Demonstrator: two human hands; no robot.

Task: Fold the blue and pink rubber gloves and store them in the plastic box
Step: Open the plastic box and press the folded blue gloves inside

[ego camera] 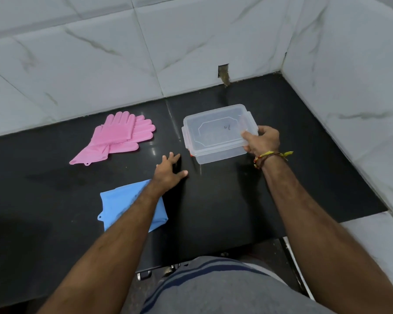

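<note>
Right hand (262,141) grips plastic box (216,134) (left hand (168,171) spread).

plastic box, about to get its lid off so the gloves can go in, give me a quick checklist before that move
1. Lid on the plastic box: in place, must come off: not ok.
2. Right hand grips the lid's near right corner: ok.
3. Left hand free to steady the box: open, fingers spread on the black counter, touching nothing else: ok.
4. Latches released: one orange clip shows at the near left corner, the rest unclear: cannot tell.
5. Pink gloves folded: lying flat, stacked, fingers out: not ok.
6. Blue gloves folded: partly under the left forearm: cannot tell.
</note>
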